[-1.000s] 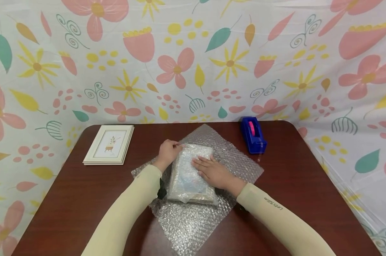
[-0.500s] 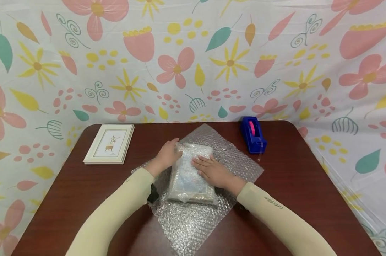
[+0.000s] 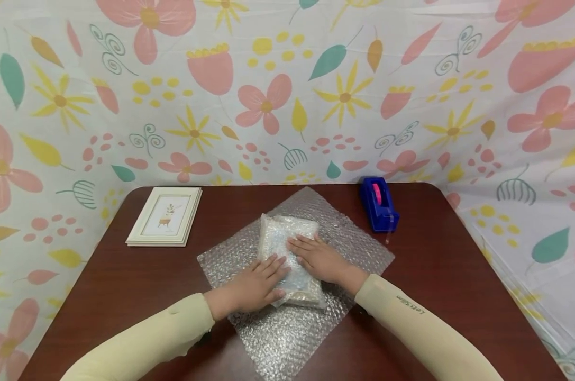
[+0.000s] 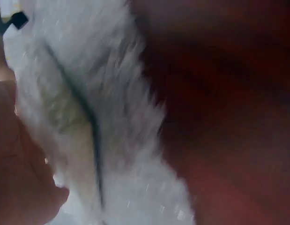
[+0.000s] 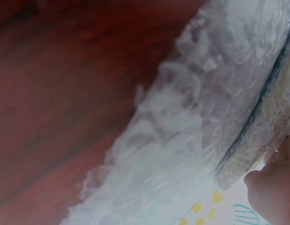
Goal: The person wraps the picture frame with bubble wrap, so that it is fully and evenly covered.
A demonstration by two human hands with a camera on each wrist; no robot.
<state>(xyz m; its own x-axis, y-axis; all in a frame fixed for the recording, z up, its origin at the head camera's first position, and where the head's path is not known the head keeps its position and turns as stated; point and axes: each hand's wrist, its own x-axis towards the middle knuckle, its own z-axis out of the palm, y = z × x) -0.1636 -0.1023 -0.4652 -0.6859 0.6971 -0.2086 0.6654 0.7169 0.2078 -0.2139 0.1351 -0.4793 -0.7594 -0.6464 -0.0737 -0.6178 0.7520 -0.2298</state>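
A flat rectangular bundle wrapped in bubble wrap lies on a larger sheet of bubble wrap, set cornerwise on the table; what is inside shows only as a pale bluish face. My right hand rests on the bundle's right side with fingers spread. On its lower left part lies my left hand, fingers extended over the wrap. In the left wrist view, part of the left hand is beside the blurred wrap. The right wrist view has the right hand at the bundle's edge.
Cream picture frames, apparently stacked, lie at the table's back left, the top one with a plant picture. A blue tape dispenser with a pink core stands at the back right. A flowered cloth hangs behind the brown table.
My left hand has let go of the bundle's upper left corner and moved down toward me, onto its lower left part. The right hand has stayed in place.
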